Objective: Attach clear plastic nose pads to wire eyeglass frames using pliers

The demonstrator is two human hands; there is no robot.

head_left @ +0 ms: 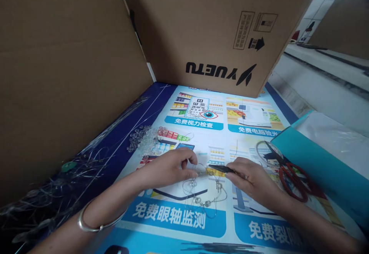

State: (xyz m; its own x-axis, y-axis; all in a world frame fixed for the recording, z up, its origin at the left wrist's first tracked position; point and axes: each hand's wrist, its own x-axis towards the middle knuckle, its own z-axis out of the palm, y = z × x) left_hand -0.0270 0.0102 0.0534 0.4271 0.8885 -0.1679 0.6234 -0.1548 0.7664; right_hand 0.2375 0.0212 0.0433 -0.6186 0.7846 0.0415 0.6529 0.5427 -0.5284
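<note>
Squarely between the two hands lay the bead string [205, 192], looped on the desk [178, 219] just below them. The left hand [170, 167] pinched its upper end; the right hand [250, 181] was clamped on dark tweezers [220, 168] (long axis crosswise), tip pointing left at that pinch.

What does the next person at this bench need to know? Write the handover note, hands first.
Left hand: pinching the beaded wire at its top end.
Right hand: gripping a dark pointed tool, tip meeting the wire at the left fingertips.
The wire loop lies on the printed poster between the hands, several clear beads already strung.
Loose clear beads piled upper left; spare wire strands along the cardboard wall.
Red scissors lie unused to the right.
Left: the joint at the tool tip looks unfinished.
</note>
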